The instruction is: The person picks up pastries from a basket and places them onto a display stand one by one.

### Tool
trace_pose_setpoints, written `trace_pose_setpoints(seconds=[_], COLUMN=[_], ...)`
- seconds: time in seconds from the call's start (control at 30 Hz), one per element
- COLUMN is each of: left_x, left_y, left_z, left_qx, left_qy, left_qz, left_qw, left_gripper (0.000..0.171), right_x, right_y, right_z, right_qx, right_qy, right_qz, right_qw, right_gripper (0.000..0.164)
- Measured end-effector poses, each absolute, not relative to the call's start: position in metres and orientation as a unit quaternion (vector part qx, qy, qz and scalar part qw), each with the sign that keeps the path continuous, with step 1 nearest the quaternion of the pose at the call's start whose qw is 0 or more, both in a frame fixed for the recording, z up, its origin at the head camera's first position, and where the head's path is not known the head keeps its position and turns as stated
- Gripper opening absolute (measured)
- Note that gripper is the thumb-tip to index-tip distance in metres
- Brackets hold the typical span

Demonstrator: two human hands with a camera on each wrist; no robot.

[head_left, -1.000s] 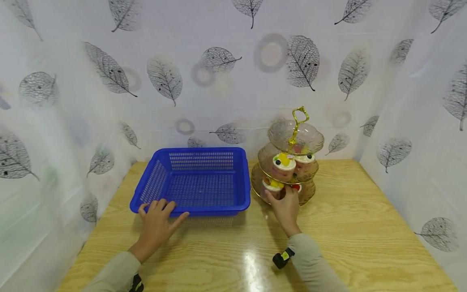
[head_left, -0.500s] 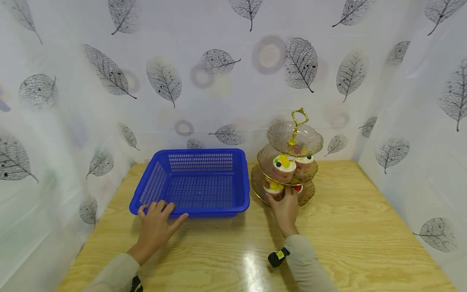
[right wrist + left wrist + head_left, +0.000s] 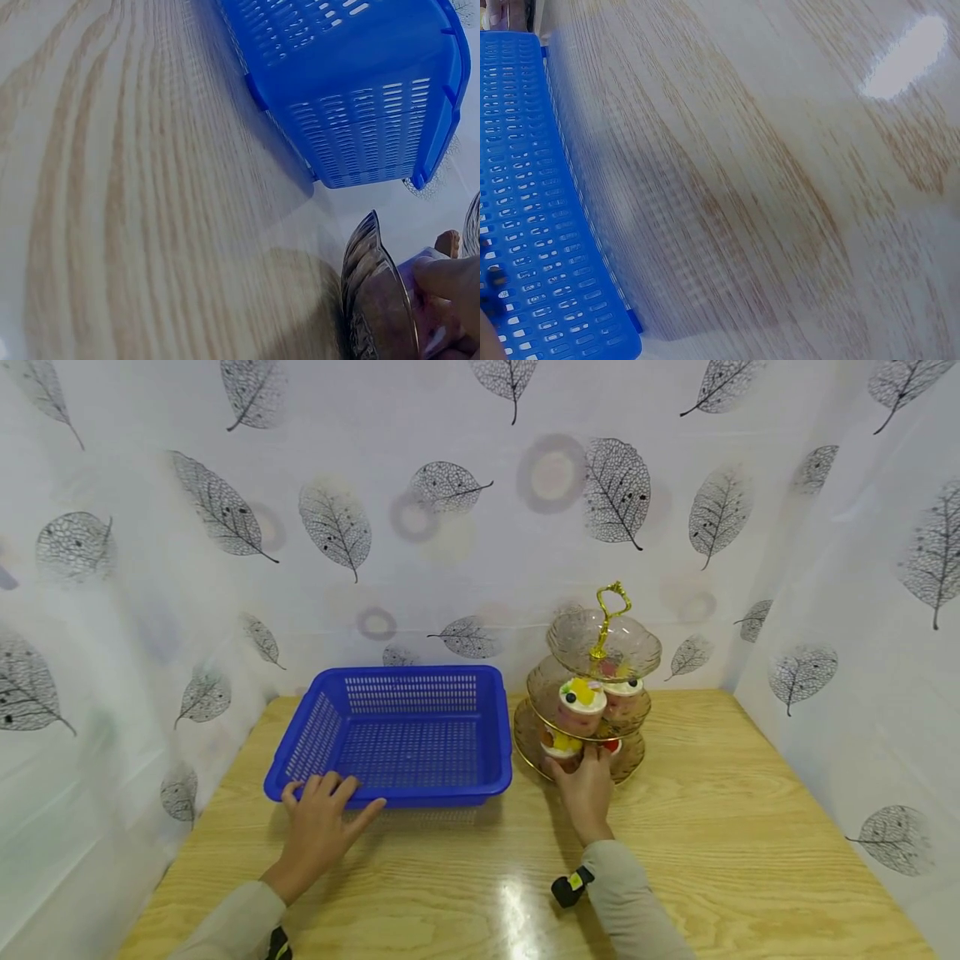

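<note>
My left hand [image 3: 318, 831] hooks its fingers over the near rim of the blue plastic basket [image 3: 438, 796], thumb stretched out to the right. Through the basket's slotted wall in the left wrist view, bits of the fingers show dark. My right hand [image 3: 585, 793] grips a small fruit-topped cake [image 3: 561, 745] on the lowest plate of a three-tier stand [image 3: 633, 652], thumb on its left side. The right wrist view shows the thumb pressed to the pinkish cake [image 3: 435, 322] just inside the plate's rim [image 3: 384, 247]. Part of the cake is hidden by the hand.
Two more fruit-topped cakes [image 3: 581, 706] sit on the stand's middle plate. Behind my right fingers is a red-topped one [image 3: 613, 747]. A gold handle [image 3: 603, 618] rises from the top plate. Leaf-printed curtains [image 3: 465, 560] enclose the wooden table [image 3: 450, 885].
My right hand has shifted slightly left, and the cake in its grip has tipped a little toward me. The left hand stays on the basket rim.
</note>
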State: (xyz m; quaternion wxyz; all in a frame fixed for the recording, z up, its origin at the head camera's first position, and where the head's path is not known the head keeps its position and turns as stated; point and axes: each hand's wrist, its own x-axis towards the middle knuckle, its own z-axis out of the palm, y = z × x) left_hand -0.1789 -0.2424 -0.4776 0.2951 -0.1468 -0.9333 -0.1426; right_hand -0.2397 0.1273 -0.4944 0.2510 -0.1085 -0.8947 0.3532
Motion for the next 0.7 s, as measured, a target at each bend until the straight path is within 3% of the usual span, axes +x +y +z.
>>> trace_pose_setpoints(seconds=[0.5,0.7], left_x=[-0.1806,-0.1797], left_y=[-0.2429,-0.2435], left_z=[-0.4787,-0.4775], left_qx=[-0.145,-0.146], left_qy=[-0.933,-0.935], left_qz=[-0.145,-0.146], left_qw=[0.295,0.289], left_gripper=[0.043,0.045], right_x=[-0.2423,-0.2416], right_y=[0.1282,0.1292], right_z=[-0.5007,-0.5004], right_qx=[-0.088,-0.067], right_qy=[-0.897,-0.892], right_qz=[0.326,0.322], right_qw=[0.286,0.311], right_gripper=[0.060,0.042])
